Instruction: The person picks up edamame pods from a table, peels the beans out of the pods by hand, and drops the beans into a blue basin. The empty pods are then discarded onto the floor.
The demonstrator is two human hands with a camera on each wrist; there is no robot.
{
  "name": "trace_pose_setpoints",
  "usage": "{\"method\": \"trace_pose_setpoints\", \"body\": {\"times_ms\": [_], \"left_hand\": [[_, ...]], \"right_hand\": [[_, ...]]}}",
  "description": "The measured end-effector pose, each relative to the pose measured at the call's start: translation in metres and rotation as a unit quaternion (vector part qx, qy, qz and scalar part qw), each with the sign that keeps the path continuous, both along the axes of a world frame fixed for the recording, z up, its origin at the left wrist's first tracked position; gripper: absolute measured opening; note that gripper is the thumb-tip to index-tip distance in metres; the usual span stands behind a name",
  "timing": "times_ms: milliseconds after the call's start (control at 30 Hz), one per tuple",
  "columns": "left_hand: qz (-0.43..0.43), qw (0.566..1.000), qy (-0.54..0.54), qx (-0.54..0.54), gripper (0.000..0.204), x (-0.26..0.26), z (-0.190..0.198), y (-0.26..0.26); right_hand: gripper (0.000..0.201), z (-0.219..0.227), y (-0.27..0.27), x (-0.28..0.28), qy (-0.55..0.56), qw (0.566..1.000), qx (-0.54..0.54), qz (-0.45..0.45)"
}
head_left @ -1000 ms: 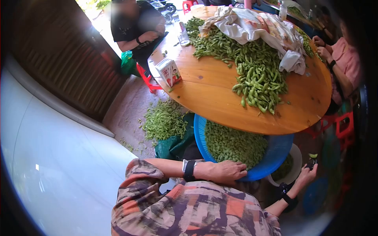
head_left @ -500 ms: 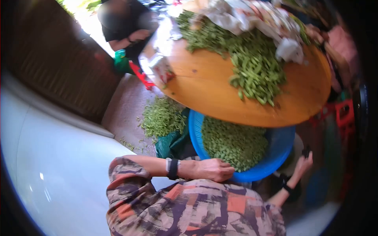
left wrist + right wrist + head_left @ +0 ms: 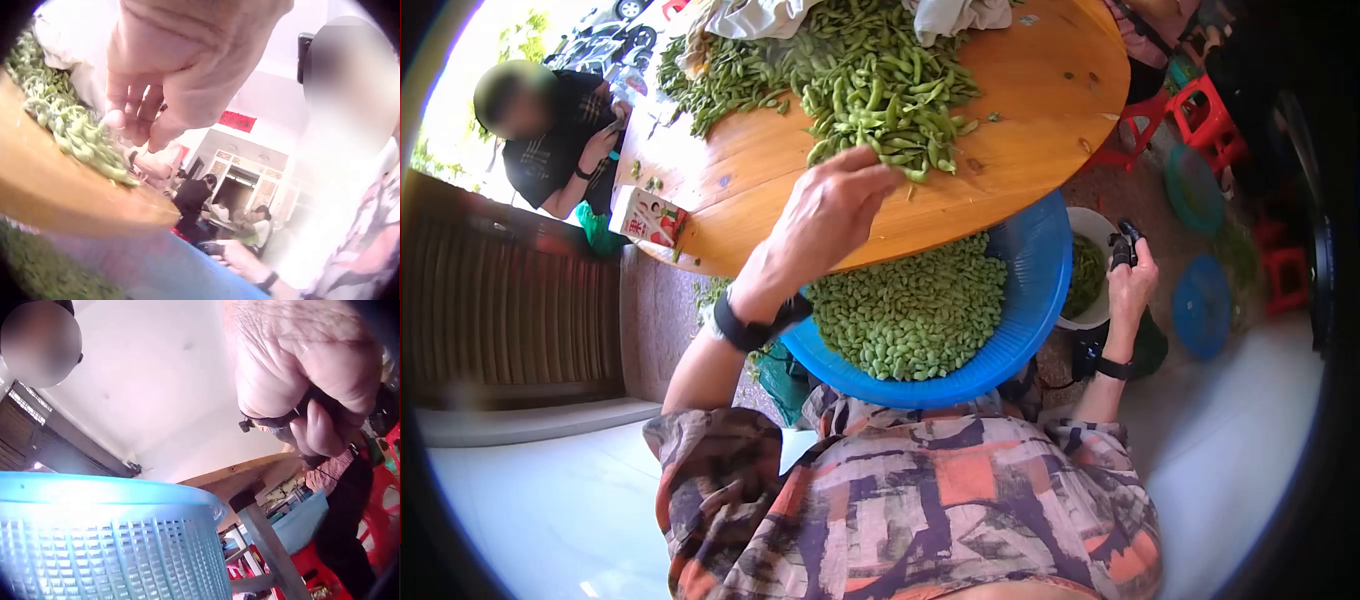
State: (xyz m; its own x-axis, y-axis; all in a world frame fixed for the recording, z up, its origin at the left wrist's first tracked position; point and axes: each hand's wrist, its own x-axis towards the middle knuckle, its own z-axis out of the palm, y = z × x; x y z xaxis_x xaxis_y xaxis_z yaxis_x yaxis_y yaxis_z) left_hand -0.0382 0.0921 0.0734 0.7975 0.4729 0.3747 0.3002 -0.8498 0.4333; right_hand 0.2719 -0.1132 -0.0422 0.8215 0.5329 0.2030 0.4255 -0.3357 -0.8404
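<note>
My left hand [image 3: 830, 215] reaches over the near edge of a heap of green soybean pods [image 3: 890, 95] on the round wooden table [image 3: 1040, 110]. Its fingers bend loosely beside the pods [image 3: 81, 137] in the left wrist view, with gaps between them. Out to the right, my right hand [image 3: 1132, 280] grips a small black tool [image 3: 1122, 248]; the fingers hide much of it in the right wrist view. Between my arms, a blue plastic basket [image 3: 1048, 250] holds shelled green beans [image 3: 910, 310] and sits partly under the table edge.
A white bucket [image 3: 1100, 222] with green scraps stands right of the basket. A carton [image 3: 648, 217] sits at the table's left edge, with a cloth [image 3: 960, 15] over the heap. Red stools [image 3: 1205, 125] and another blue basket [image 3: 1200, 305] lie to the right. A seated person [image 3: 550, 140] is at the left.
My left hand has risen from the basket's near rim to the pods on the table. The head view has turned right. My right hand still grips the black tool; the green piece at its tip no longer shows.
</note>
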Motion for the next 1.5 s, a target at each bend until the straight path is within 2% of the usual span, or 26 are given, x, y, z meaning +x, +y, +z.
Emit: {"method": "trace_pose_setpoints", "body": {"times_ms": [133, 233, 267, 300, 367, 400, 433, 500, 533, 567, 600, 733, 767, 833, 867, 900, 967, 1000, 1033, 1067, 1100, 1167, 1233, 1400, 1467, 1500], "left_hand": [[0.012, 0.993, 0.073, 0.090, 0.021, 0.026, -0.022, 0.021], [0.018, 0.994, 0.062, 0.087, 0.022, 0.030, -0.029, 0.026], [0.012, 0.994, 0.062, 0.086, 0.022, 0.032, -0.029, 0.028], [0.036, 0.998, 0.026, 0.036, 0.020, 0.032, -0.027, 0.030], [0.085, 0.993, -0.045, -0.065, 0.017, 0.031, -0.024, 0.032], [0.094, 0.970, -0.132, -0.179, 0.013, 0.031, -0.029, 0.038], [0.106, 0.925, -0.207, -0.300, 0.012, 0.032, -0.028, 0.039], [0.103, 0.827, -0.294, -0.468, 0.014, 0.027, -0.022, 0.038], [0.100, 0.827, -0.298, -0.467, 0.014, 0.027, -0.020, 0.034], [0.099, 0.791, -0.312, -0.517, 0.013, 0.027, -0.020, 0.028], [0.097, 0.752, -0.324, -0.566, 0.012, 0.027, -0.019, 0.020], [0.003, 0.744, -0.310, -0.592, 0.020, 0.026, -0.037, -0.016], [-0.025, 0.723, -0.305, -0.620, 0.026, 0.025, -0.040, -0.025], [-0.007, 0.713, -0.308, -0.630, 0.031, 0.026, -0.044, -0.041], [0.000, 0.722, -0.307, -0.621, 0.026, 0.028, -0.043, -0.046], [0.001, 0.718, -0.310, -0.623, 0.026, 0.027, -0.045, -0.047], [0.000, 0.749, -0.313, -0.584, 0.018, 0.025, -0.047, -0.047], [0.005, 0.758, -0.316, -0.571, 0.014, 0.026, -0.045, -0.049], [0.007, 0.757, -0.317, -0.571, 0.014, 0.026, -0.042, -0.051], [0.005, 0.778, -0.298, -0.553, 0.013, 0.027, -0.041, -0.053], [0.005, 0.797, -0.277, -0.536, 0.013, 0.027, -0.041, -0.055], [0.011, 0.804, -0.266, -0.532, 0.012, 0.029, -0.043, -0.057], [0.035, 0.824, -0.233, -0.515, 0.011, 0.031, -0.046, -0.058], [0.038, 0.829, -0.219, -0.514, 0.008, 0.036, -0.045, -0.066], [0.043, 0.829, -0.208, -0.517, 0.010, 0.038, -0.042, -0.070], [0.036, 0.807, -0.237, -0.540, 0.010, 0.039, -0.044, -0.070]], "right_hand": [[0.041, -0.003, 0.001, 0.002, 0.025, 1.000, 0.008, 0.000], [0.036, -0.005, 0.001, -0.003, 0.002, 0.999, 0.045, 0.029], [0.032, -0.001, 0.002, -0.008, 0.033, 0.998, 0.042, 0.033], [0.032, 0.007, 0.005, -0.015, 0.032, 0.998, 0.041, 0.029], [0.032, 0.025, 0.010, -0.032, 0.069, 0.992, 0.061, 0.087], [0.032, 0.034, 0.015, -0.042, 0.085, 0.985, 0.091, 0.122], [0.032, 0.039, 0.020, -0.050, 0.074, 0.980, 0.098, 0.155], [0.032, 0.053, 0.031, -0.071, 0.127, 0.962, 0.111, 0.213], [0.033, 0.063, 0.036, -0.081, 0.106, 0.959, 0.107, 0.241], [0.034, 0.074, 0.040, -0.091, 0.085, 0.954, 0.104, 0.269], [0.036, 0.079, 0.044, -0.099, 0.113, 0.945, 0.103, 0.288], [0.033, 0.084, 0.056, -0.119, 0.286, 0.881, 0.136, 0.353], [0.033, 0.085, 0.057, -0.122, 0.282, 0.883, 0.132, 0.352], [0.029, 0.085, 0.058, -0.125, 0.342, 0.852, 0.137, 0.373], [0.029, 0.079, 0.058, -0.123, 0.357, 0.834, 0.140, 0.397], [0.029, 0.073, 0.057, -0.122, 0.358, 0.834, 0.135, 0.397], [0.031, 0.063, 0.057, -0.121, 0.415, 0.755, 0.226, 0.455], [0.031, 0.061, 0.057, -0.120, 0.415, 0.755, 0.224, 0.456], [0.032, 0.060, 0.057, -0.119, 0.439, 0.738, 0.226, 0.460], [0.032, 0.059, 0.057, -0.119, 0.464, 0.721, 0.227, 0.463], [0.032, 0.061, 0.057, -0.119, 0.465, 0.720, 0.226, 0.463], [0.031, 0.067, 0.056, -0.119, 0.493, 0.740, 0.187, 0.418], [0.029, 0.063, 0.056, -0.118, 0.494, 0.743, 0.190, 0.411], [0.025, 0.062, 0.050, -0.114, 0.494, 0.754, 0.198, 0.385], [0.022, 0.061, 0.046, -0.113, 0.365, 0.818, 0.184, 0.405], [0.022, 0.059, 0.044, -0.110, 0.364, 0.818, 0.193, 0.402]]}}
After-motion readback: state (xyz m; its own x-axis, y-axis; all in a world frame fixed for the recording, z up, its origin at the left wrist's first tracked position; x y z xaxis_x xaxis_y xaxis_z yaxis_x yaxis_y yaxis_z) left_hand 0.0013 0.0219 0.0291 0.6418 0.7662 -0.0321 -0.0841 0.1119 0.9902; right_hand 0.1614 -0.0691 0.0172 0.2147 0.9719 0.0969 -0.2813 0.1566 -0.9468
